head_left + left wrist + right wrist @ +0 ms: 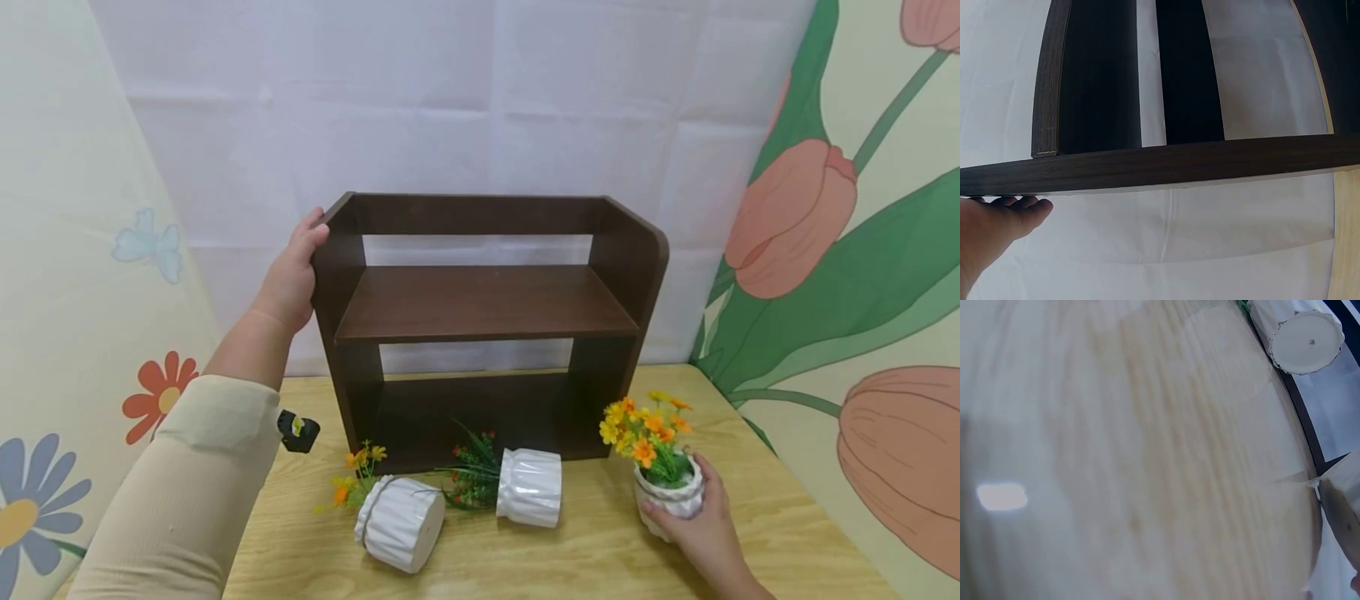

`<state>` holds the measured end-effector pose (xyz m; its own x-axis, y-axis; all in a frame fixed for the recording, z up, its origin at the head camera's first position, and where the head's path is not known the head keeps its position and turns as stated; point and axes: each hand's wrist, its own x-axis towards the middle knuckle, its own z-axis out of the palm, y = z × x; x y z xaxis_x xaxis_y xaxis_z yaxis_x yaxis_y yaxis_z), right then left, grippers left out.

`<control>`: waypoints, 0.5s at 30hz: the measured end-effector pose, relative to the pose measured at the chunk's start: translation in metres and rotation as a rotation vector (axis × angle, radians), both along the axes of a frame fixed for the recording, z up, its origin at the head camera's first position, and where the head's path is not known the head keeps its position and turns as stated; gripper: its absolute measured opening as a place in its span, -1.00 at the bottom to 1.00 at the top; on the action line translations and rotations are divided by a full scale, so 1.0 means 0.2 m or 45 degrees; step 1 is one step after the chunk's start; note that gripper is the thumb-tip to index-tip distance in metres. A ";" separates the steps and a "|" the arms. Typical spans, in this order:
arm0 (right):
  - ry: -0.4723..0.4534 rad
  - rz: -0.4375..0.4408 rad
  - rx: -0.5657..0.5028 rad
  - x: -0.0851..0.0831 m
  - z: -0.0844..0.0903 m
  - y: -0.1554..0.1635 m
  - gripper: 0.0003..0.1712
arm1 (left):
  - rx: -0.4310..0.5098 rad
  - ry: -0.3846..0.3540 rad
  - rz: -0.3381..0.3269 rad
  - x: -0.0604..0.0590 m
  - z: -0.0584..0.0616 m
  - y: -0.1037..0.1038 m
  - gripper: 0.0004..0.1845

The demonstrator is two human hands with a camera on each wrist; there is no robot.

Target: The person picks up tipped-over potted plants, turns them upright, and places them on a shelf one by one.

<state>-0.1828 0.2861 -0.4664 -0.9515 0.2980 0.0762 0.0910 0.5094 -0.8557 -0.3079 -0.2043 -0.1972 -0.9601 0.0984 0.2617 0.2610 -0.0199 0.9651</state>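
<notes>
A dark brown two-tier wooden shelf [491,300] stands upright at the back of the table. My left hand [292,271] rests against the outer face of its left side panel, near the top; in the left wrist view the fingertips [1038,209] lie right along that panel. At the right, my right hand [701,529] grips a white ribbed pot [678,500] of orange and yellow flowers [648,429], thumb on the near side. The flowers point up and lean left. The held pot [1344,494] shows only partly in the right wrist view.
Before the shelf, two white pots lie on their sides: one [401,525] with orange and yellow flowers, another [528,487] with green leaves and red buds. A small black object [297,431] appears beside the left sleeve. Behind the shelf hangs a white cloth [420,100].
</notes>
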 end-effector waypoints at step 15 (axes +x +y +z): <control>-0.041 0.017 -0.181 -0.03 -0.02 0.00 0.46 | -0.026 0.006 0.006 0.00 0.00 0.00 -0.36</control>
<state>-0.1881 0.2859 -0.4705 -0.9568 0.2908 0.0038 0.1133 0.3847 -0.9161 -0.3075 -0.2046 -0.1972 -0.9594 0.0992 0.2641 0.2655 0.0009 0.9641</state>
